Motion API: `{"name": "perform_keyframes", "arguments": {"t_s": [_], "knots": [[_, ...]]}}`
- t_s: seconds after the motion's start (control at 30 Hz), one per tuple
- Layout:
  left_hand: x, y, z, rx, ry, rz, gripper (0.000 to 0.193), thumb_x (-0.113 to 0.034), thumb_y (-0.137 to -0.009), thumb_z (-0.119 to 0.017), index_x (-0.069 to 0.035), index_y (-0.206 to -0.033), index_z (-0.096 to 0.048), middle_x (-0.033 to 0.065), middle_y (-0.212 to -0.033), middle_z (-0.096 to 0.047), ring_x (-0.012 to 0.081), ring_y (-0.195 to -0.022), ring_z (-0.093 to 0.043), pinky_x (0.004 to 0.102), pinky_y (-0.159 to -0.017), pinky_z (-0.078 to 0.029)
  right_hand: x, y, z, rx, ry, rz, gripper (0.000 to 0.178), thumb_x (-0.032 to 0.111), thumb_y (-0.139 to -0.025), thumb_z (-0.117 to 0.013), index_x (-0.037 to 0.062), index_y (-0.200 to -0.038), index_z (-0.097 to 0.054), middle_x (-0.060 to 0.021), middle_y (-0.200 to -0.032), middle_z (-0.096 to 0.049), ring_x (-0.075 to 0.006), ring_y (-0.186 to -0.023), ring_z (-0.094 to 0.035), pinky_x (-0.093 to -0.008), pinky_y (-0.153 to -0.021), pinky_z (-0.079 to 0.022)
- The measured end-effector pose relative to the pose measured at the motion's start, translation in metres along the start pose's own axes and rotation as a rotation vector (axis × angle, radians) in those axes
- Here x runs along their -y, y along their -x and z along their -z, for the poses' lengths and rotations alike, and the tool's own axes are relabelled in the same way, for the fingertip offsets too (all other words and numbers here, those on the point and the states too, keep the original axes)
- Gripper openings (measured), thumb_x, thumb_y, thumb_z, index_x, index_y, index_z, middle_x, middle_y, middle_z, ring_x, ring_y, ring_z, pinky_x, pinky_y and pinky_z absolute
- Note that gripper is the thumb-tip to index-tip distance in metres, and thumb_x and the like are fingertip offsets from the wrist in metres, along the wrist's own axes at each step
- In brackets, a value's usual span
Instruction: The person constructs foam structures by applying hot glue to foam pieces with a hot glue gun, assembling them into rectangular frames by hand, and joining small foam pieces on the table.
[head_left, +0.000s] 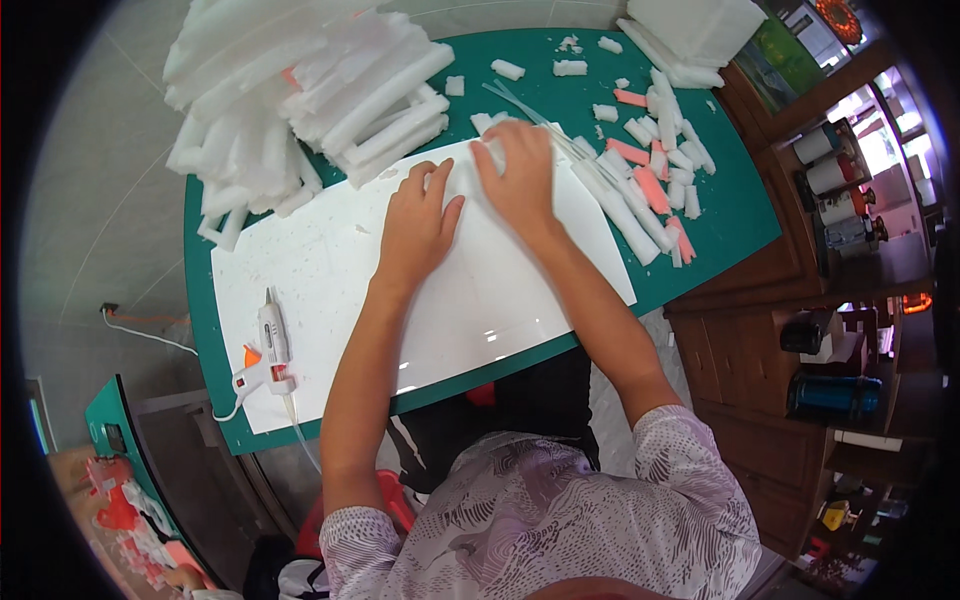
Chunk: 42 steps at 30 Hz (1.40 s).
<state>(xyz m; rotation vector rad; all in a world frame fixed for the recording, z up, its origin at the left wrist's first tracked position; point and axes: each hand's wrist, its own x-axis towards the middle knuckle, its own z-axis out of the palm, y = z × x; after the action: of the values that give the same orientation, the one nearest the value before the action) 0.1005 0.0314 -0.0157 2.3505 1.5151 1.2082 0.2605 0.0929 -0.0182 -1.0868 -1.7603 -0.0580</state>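
Note:
My left hand (418, 220) rests on the white board (480, 290), its fingers apart and nothing seen in them. To its right, my right hand (520, 175) is bent over the board's far edge, thumb apart from the curved, slightly blurred fingers. Just beyond those fingertips lies a small white foam piece (482, 123); what is under the palm is hidden. Clear glue sticks (515, 103) lie close by to the right. A white hot glue gun (270, 350) with an orange trigger lies on the board's left part.
A tall stack of white foam strips (300, 90) fills the far left of the green table (740, 225). White and pink foam pieces (650, 187) are scattered at the right. Foam blocks (695, 35) stand at the far right corner. Wooden cabinets (740, 370) flank the right.

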Motion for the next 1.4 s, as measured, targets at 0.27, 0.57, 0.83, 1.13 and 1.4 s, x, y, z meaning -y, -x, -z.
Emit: {"name": "perform_keyframes", "arguments": {"t_s": [0.27,0.57,0.83,1.13,1.4], "knots": [[-0.002,0.002,-0.001,0.049,-0.025,-0.001,0.039,-0.012,-0.085,-0.064,-0.001,-0.122,-0.055,0.0177,-0.119,-0.054,0.0332,-0.097,-0.057,0.0418,-0.082,-0.046,-0.034,0.002,0.003,0.218,-0.088,-0.293,0.032,0.018,-0.08,-0.071,0.007,-0.109,-0.064,-0.0121,-0.106,-0.066,-0.0328,-0.101,-0.06,-0.0375,-0.09,-0.046],[-0.011,-0.002,0.001,-0.052,0.54,0.27,0.042,-0.01,-0.086,-0.066,-0.003,-0.126,-0.052,0.0128,-0.11,-0.058,0.02,-0.082,-0.061,0.0295,-0.071,-0.051,-0.006,0.001,0.015,0.453,-1.207,-0.758,0.027,0.015,-0.092,-0.063,0.001,-0.115,-0.058,-0.0084,-0.103,-0.065,-0.0136,-0.096,-0.059,-0.0275,-0.086,-0.045],[-0.005,-0.003,-0.001,-0.075,0.709,0.381,0.032,-0.01,-0.088,-0.066,-0.003,-0.119,-0.058,0.0042,-0.09,-0.061,0.0094,-0.077,-0.059,0.0237,-0.069,-0.048,-0.003,0.002,0.01,0.562,-1.29,-0.793,0.023,0.015,-0.094,-0.061,0.0004,-0.11,-0.059,-0.0061,-0.102,-0.065,-0.0107,-0.091,-0.059,-0.0245,-0.082,-0.045],[-0.005,-0.003,0.0,-0.089,0.673,0.364,0.028,-0.006,-0.088,-0.065,0.0,-0.114,-0.058,0.0052,-0.091,-0.063,0.0081,-0.076,-0.058,0.0212,-0.069,-0.047,0.001,0.003,0.009,0.602,-1.234,-0.778,0.019,0.017,-0.095,-0.059,0.0014,-0.106,-0.06,-0.0039,-0.096,-0.065,-0.0097,-0.086,-0.059,-0.0238,-0.075,-0.046],[-0.005,-0.003,0.002,-0.131,0.79,0.427,0.02,-0.004,-0.089,-0.063,0.002,-0.107,-0.057,0.0039,-0.088,-0.062,0.0067,-0.076,-0.057,0.0201,-0.069,-0.046,0.006,0.002,0.01,0.586,-1.189,-0.84,0.029,0.023,-0.099,-0.053,0.0,-0.115,-0.061,-0.0052,-0.101,-0.064,-0.0127,-0.087,-0.059,-0.0254,-0.076,-0.047]]}}
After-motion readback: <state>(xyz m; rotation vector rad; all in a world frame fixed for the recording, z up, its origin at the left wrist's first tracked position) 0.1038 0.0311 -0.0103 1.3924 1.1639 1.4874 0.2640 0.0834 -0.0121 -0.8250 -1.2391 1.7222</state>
